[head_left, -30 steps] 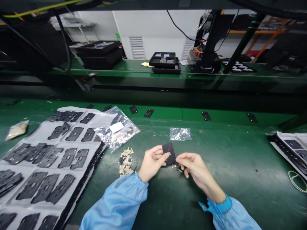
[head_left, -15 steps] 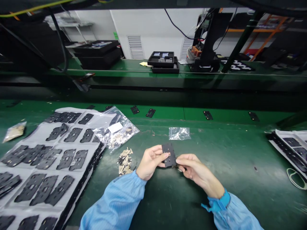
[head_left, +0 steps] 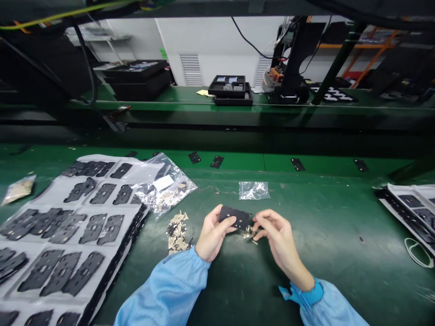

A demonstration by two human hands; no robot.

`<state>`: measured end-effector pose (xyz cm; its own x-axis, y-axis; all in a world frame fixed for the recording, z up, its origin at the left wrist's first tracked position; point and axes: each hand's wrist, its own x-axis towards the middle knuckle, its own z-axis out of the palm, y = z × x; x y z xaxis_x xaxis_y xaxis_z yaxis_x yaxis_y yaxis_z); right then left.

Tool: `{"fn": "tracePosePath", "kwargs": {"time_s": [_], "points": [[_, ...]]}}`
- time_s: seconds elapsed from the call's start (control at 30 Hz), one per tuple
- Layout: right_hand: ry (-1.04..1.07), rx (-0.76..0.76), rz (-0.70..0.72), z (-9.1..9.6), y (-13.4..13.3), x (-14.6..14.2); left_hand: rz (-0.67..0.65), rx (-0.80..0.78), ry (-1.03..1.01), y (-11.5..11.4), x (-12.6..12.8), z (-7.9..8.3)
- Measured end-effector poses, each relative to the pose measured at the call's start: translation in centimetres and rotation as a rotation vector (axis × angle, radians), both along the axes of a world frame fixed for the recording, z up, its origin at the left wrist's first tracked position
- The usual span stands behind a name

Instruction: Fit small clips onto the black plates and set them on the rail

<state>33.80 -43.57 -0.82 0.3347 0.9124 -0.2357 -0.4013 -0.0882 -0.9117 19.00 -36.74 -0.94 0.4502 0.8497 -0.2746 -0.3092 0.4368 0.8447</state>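
My left hand (head_left: pixel 213 234) is shut on a black perforated plate (head_left: pixel 234 217), which it holds flat and lengthwise above the green belt (head_left: pixel 220 271). My right hand (head_left: pixel 276 234) hovers just to the right of the plate, its fingers curled together. A few small brass clips (head_left: pixel 249 233) lie just under its fingertips. I cannot tell whether those fingers pinch anything. A loose pile of brass clips (head_left: pixel 177 232) lies to the left of my left hand.
Left of my hands, a grey sheet (head_left: pixel 61 231) carries rows of black plates, and a clear bag of clips (head_left: pixel 163 188) lies on its corner. A small clear bag (head_left: pixel 254 190) lies ahead. Several small black parts (head_left: pixel 216 161) line the belt's far side.
The black plate has turned from upright to lying sideways in my left hand. My right hand has drawn away from the plate toward the small clips.
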Motion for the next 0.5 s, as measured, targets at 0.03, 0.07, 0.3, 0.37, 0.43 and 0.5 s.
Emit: {"fn": "tracePosePath", "kwargs": {"time_s": [0.03,0.07,0.3,0.37,0.43,0.5], "points": [[-0.041,0.009,-0.013,0.0,-0.1,-0.3,0.003,-0.001,0.008,-0.1,0.0,-0.1],[-0.058,0.011,-0.014,-0.1,-0.2,-0.5,0.003,-0.002,0.018,-0.1,0.0,-0.2],[-0.028,-0.022,-0.097,-1.2,-0.2,-1.5,-0.004,0.054,0.085,-0.6,0.4,-0.1],[-0.034,-0.013,-0.118,-1.4,-0.2,-1.6,-0.019,0.074,0.104,-0.8,0.4,0.0],[-0.043,0.002,-0.134,-1.4,-0.3,-1.6,-0.035,0.089,0.118,-0.8,0.4,0.0],[-0.050,0.013,-0.150,-1.4,-0.3,-1.7,-0.042,0.103,0.132,-0.9,0.4,0.1]]}}
